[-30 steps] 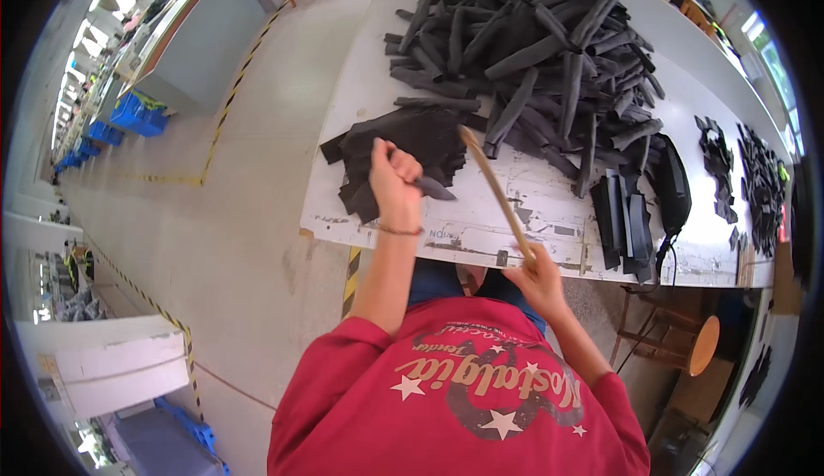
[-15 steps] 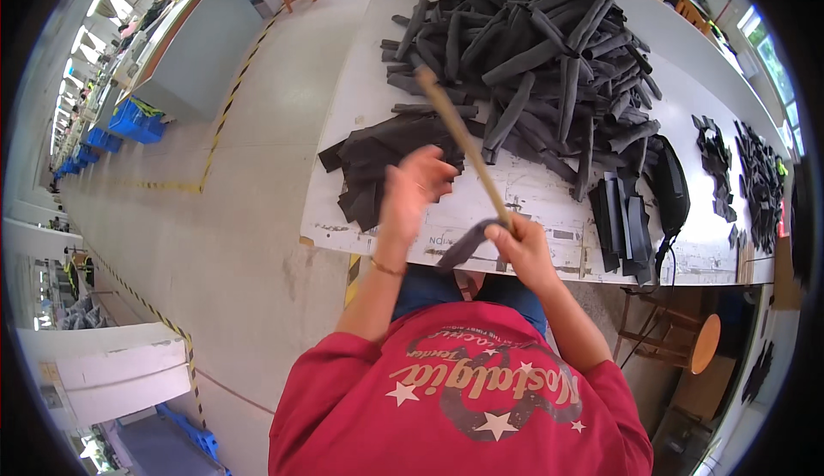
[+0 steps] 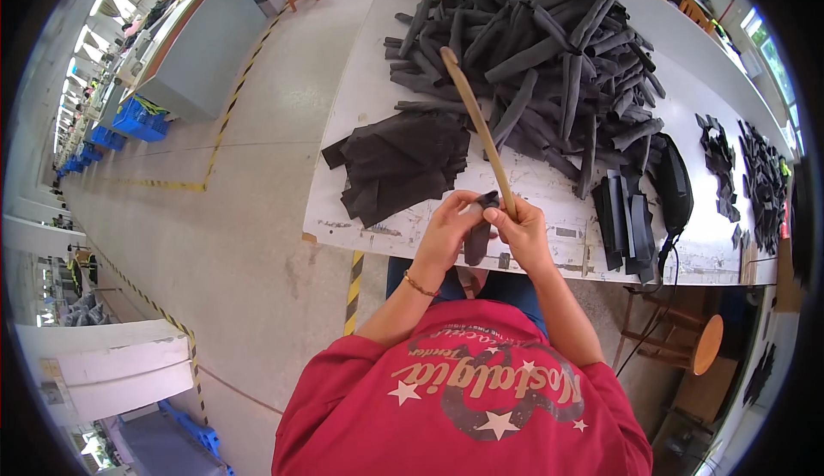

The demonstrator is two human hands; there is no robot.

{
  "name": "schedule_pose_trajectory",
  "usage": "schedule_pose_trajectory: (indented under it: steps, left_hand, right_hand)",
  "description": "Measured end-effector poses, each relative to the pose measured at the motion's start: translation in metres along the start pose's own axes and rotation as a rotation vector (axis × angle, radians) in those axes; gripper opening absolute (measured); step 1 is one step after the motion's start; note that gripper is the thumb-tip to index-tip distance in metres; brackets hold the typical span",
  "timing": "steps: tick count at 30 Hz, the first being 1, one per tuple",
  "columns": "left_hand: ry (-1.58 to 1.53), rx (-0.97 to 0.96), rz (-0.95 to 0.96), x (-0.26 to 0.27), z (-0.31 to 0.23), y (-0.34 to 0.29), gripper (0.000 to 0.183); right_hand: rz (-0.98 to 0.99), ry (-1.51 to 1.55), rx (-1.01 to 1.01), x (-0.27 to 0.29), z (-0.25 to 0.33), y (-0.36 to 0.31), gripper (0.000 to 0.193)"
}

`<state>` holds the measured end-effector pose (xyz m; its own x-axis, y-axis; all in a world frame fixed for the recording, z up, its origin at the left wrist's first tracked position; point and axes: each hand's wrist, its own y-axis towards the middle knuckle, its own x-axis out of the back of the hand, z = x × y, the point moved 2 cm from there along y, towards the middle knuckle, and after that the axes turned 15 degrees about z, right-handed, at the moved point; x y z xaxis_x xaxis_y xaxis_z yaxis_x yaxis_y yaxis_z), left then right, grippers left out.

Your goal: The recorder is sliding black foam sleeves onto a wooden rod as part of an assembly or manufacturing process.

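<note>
Both hands meet over the near edge of the white table (image 3: 549, 244). My left hand (image 3: 451, 231) is closed on a small dark grey fabric piece (image 3: 478, 244), which hangs down between the hands. My right hand (image 3: 524, 234) grips the lower end of a flat wooden stick (image 3: 478, 120), its thumb against the top of the same fabric piece. The stick slants up and away to the left, over the table. Left of it lies a stack of flat dark fabric pieces (image 3: 399, 167). Farther back rises a big heap of dark fabric tubes (image 3: 532, 47).
To the right are upright-looking dark strips (image 3: 622, 223), a black pouch (image 3: 672, 184) with a cord, and more dark pieces (image 3: 760, 184). A wooden stool (image 3: 705, 345) stands below the table's right side. Blue crates (image 3: 140, 120) line the aisle at left.
My left hand has come right and down to the fabric piece and closed on it. The piece now hangs more upright. The stick has tipped slightly and shifted right with my right hand.
</note>
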<state>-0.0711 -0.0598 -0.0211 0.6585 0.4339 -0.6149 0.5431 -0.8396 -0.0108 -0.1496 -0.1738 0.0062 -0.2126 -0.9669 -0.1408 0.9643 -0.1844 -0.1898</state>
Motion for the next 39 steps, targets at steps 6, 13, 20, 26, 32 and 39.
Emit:
schedule_pose_trajectory:
  steps: [6,13,20,26,32,39]
  left_hand:
    - [-0.235,-0.059,-0.188,0.026,-0.004,0.013,0.022]
    - [0.161,0.428,0.153,-0.003,0.052,-0.031,0.019]
    - [1.338,-0.274,-0.126,0.05,-0.033,0.008,0.013]
    - [1.91,-0.353,0.084,0.122,-0.08,0.056,0.022]
    - [1.67,-0.269,0.129,0.133,-0.09,0.071,0.011]
    - [1.428,-0.219,0.165,0.119,-0.107,0.072,0.015]
  right_hand:
    - [-0.058,-0.076,0.014,0.004,-0.02,-0.004,0.022]
    - [-0.573,-0.349,0.295,0.045,0.009,0.033,0.02]
    - [-0.71,-0.791,0.455,0.15,0.063,0.072,0.03]
    - [-0.652,-0.736,0.307,0.148,0.035,0.032,0.029]
    - [-0.499,-0.823,0.207,0.146,0.019,-0.024,0.023]
    - [0.01,-1.076,0.189,0.114,0.022,-0.044,0.023]
